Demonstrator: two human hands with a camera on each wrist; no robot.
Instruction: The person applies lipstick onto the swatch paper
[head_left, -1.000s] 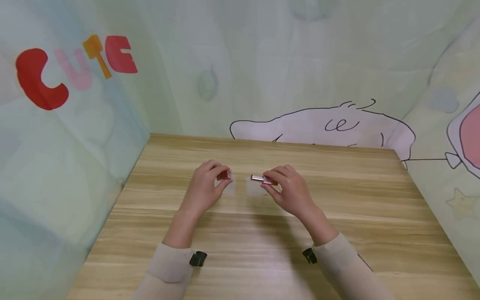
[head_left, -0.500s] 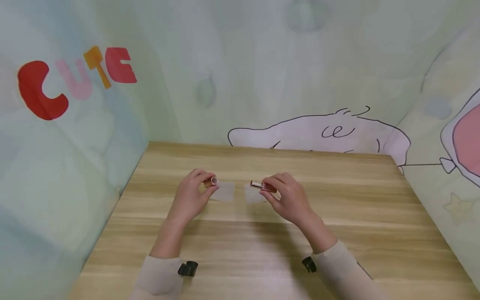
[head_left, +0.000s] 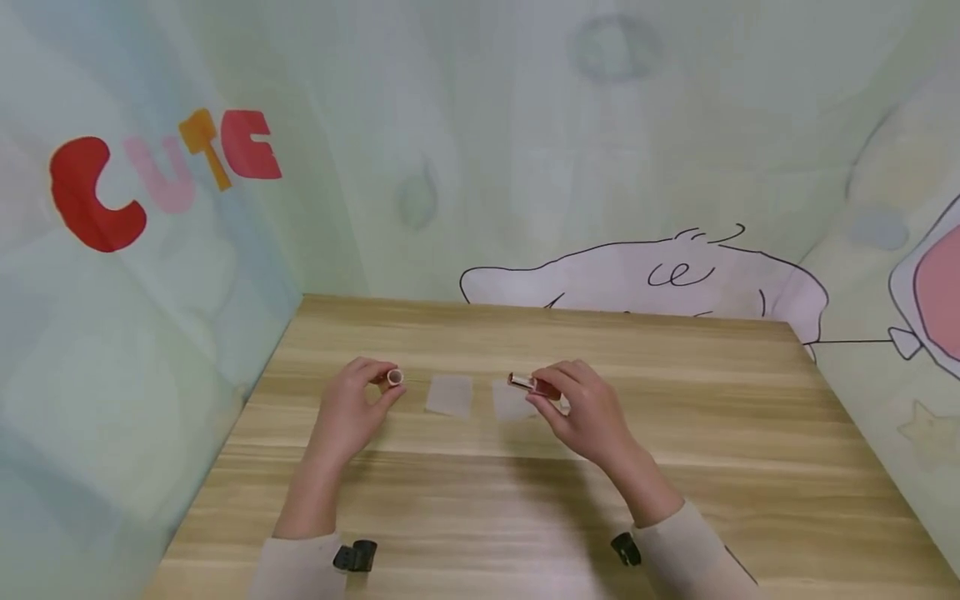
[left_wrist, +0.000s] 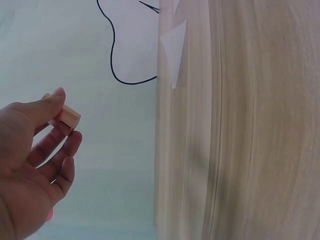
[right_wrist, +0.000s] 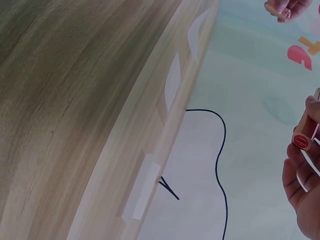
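Observation:
My left hand (head_left: 347,410) pinches a small lipstick cap (head_left: 395,377) by thumb and fingertips, its hollow end facing the camera. In the left wrist view the cap (left_wrist: 69,119) looks shiny and rose-gold. An uncapped lipstick tube (head_left: 549,389) lies between the thumb and fingers of my right hand (head_left: 594,415), its metallic inner sleeve (head_left: 521,382) pointing left. The right wrist view shows a red label on the base of the lipstick (right_wrist: 301,141). Both hands are raised over the table, well apart. Whether colour stick shows inside the sleeve, I cannot tell.
Two small pale square sheets (head_left: 450,396) (head_left: 512,402) lie on the wood-grain table (head_left: 465,508) between the hands. Another white piece (right_wrist: 141,187) is on the table, mostly hidden behind the right hand in the head view. Printed curtains (head_left: 375,167) border the back and sides.
My left hand has moved left with the cap, away from the lipstick, uncovering the left pale sheet. The right hand holds nearly the same place. The head view has tilted slightly up.

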